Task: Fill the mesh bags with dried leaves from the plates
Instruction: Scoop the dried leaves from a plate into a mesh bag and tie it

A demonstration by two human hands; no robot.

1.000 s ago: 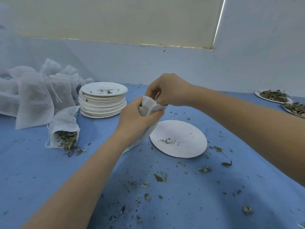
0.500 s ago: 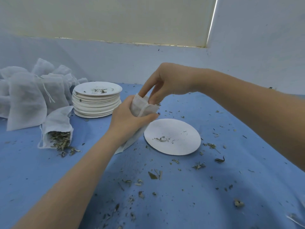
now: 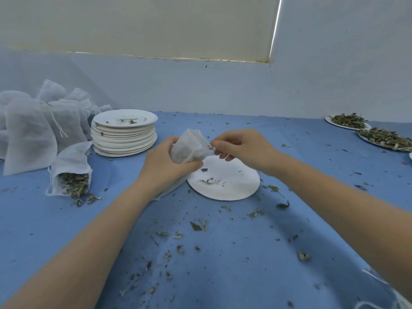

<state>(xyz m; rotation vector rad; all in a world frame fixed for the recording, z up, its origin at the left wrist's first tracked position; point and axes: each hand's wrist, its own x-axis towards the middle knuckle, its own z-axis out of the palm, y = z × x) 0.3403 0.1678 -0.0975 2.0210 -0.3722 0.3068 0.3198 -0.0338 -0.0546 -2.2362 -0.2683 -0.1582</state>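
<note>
My left hand (image 3: 163,166) grips a white mesh bag (image 3: 189,148) around its middle, holding it above the blue table; the bag's lower end trails down behind the hand. My right hand (image 3: 243,148) pinches the bag's top edge at its right side. Just below them lies a white paper plate (image 3: 231,184) with only a few leaf crumbs on it. At the far right, two plates (image 3: 383,137) are heaped with dried leaves (image 3: 347,120).
A tall stack of used plates (image 3: 124,137) stands at the back left. Beside it lies a pile of white mesh bags (image 3: 29,132), and one open bag (image 3: 71,166) spills leaves onto the blue cloth (image 3: 223,253). Leaf bits litter the cloth.
My right hand has dropped from above the bag's mouth to its right side and now pinches the top edge. The bag has tilted, and my view has shifted so the leaf plates show at right.
</note>
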